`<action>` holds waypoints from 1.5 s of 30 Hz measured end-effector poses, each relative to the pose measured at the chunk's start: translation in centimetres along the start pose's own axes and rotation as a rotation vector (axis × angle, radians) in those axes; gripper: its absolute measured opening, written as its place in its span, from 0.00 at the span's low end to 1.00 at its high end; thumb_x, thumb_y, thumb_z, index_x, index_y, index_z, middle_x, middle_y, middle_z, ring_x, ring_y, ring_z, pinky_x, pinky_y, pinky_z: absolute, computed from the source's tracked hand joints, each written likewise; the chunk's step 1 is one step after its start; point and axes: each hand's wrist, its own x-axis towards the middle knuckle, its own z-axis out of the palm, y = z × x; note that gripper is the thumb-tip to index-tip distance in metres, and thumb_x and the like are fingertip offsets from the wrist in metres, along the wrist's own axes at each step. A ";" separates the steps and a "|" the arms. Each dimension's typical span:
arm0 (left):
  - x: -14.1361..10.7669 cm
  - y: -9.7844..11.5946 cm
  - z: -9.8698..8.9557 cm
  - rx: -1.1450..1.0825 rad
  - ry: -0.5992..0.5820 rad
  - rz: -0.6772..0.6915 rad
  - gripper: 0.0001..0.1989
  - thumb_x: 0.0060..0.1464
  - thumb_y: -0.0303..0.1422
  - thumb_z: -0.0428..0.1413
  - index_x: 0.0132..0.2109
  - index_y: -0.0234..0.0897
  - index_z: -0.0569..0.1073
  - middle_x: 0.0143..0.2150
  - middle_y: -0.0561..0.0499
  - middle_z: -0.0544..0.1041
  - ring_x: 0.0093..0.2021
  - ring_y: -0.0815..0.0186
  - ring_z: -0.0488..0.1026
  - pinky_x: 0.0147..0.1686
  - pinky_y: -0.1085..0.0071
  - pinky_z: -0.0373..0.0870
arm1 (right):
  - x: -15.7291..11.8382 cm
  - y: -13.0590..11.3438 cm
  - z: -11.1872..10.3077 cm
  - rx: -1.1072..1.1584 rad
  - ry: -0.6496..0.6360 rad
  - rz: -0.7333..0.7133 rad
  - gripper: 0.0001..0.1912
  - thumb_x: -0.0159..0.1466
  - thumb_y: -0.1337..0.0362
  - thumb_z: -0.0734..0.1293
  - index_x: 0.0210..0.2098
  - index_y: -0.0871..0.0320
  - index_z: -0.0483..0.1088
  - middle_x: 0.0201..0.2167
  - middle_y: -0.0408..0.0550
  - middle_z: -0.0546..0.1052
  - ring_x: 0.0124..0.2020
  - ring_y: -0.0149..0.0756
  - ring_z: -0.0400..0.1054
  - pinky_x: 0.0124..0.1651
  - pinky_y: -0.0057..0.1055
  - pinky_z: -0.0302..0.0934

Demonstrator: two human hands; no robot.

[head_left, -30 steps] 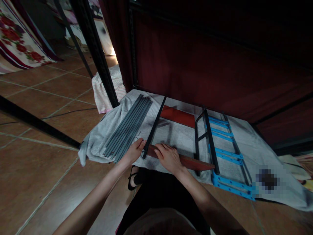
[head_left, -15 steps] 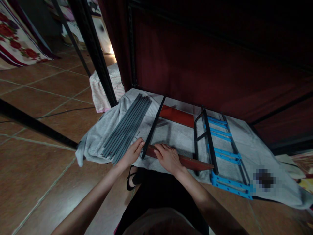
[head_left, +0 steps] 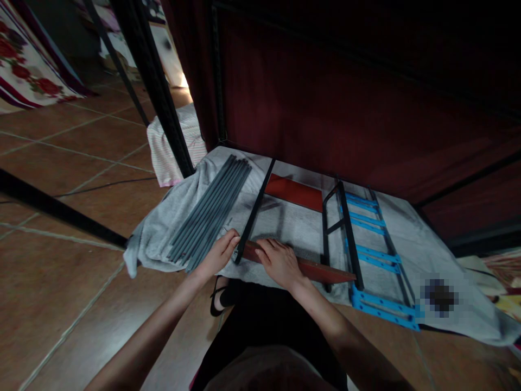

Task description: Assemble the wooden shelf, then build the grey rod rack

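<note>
My right hand [head_left: 280,262] is wrapped over a reddish-brown board [head_left: 325,273] near the front edge of the cloth. Its left end meets the lower end of a black bar [head_left: 256,209]. Beside that joint is my left hand [head_left: 223,251], fingers pinched together; what lies between them is too small to make out. A second red board [head_left: 293,192] spans the frame farther back. Black side pieces [head_left: 349,233] stand at the frame's right. Several grey rods [head_left: 209,209] lie side by side to the left of my left hand.
Blue perforated strips [head_left: 376,255] lie across dark bars on the right. A grey cloth [head_left: 431,239] covers the low surface. Black metal posts [head_left: 157,87] rise at the left, and a dark red curtain [head_left: 345,108] hangs behind. A blurred patch covers something at the right.
</note>
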 end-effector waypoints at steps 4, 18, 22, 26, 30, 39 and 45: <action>-0.4 -0.9 -0.4 -0.100 -0.004 -0.050 0.18 0.65 0.43 0.40 0.33 0.38 0.63 0.30 0.54 0.64 0.33 0.67 0.64 0.38 0.70 0.63 | 0.0 0.1 0.1 -0.014 0.012 -0.007 0.13 0.72 0.60 0.56 0.51 0.53 0.67 0.46 0.47 0.77 0.48 0.38 0.70 0.47 0.34 0.62; -4.5 -8.4 4.3 0.505 0.081 -0.108 0.13 0.62 0.30 0.45 0.46 0.35 0.73 0.43 0.43 0.72 0.41 0.61 0.73 0.44 0.65 0.70 | -1.2 -0.9 0.9 -0.075 0.231 -0.242 0.20 0.69 0.69 0.57 0.60 0.57 0.63 0.57 0.54 0.69 0.58 0.42 0.63 0.66 0.47 0.52; -3.7 -9.0 4.2 0.586 0.030 -0.120 0.11 0.62 0.29 0.45 0.43 0.36 0.72 0.40 0.44 0.72 0.37 0.62 0.72 0.39 0.68 0.69 | -0.6 -0.9 0.5 -0.085 0.141 -0.205 0.23 0.68 0.69 0.58 0.63 0.54 0.61 0.63 0.54 0.62 0.60 0.44 0.61 0.62 0.45 0.59; -2.9 -9.6 4.2 0.592 -0.019 -0.098 0.11 0.60 0.28 0.47 0.47 0.36 0.71 0.43 0.44 0.73 0.41 0.61 0.73 0.42 0.68 0.69 | 1.1 -1.3 0.3 -0.071 -0.027 -0.242 0.27 0.68 0.68 0.58 0.66 0.49 0.56 0.69 0.53 0.52 0.56 0.42 0.67 0.56 0.42 0.66; -2.7 -9.5 4.1 0.582 -0.051 -0.098 0.12 0.61 0.28 0.45 0.48 0.35 0.71 0.42 0.44 0.74 0.42 0.61 0.73 0.42 0.67 0.69 | 2.8 -1.9 0.3 -0.079 -0.133 -0.273 0.28 0.67 0.72 0.58 0.65 0.47 0.57 0.71 0.51 0.48 0.52 0.40 0.71 0.51 0.39 0.69; -2.3 -8.6 3.7 0.364 -0.041 -0.149 0.13 0.58 0.28 0.46 0.44 0.35 0.73 0.40 0.44 0.76 0.37 0.62 0.73 0.38 0.67 0.66 | 4.1 -1.2 -0.7 0.050 -0.173 -0.338 0.20 0.68 0.71 0.59 0.55 0.49 0.68 0.63 0.46 0.64 0.49 0.34 0.72 0.53 0.34 0.66; -2.0 -8.5 3.1 0.077 -0.033 -0.277 0.12 0.52 0.28 0.48 0.37 0.35 0.76 0.31 0.49 0.77 0.30 0.65 0.71 0.33 0.70 0.66 | 3.8 -1.2 -1.3 0.081 -0.163 -0.327 0.20 0.68 0.71 0.57 0.56 0.49 0.68 0.63 0.45 0.63 0.51 0.34 0.71 0.53 0.33 0.65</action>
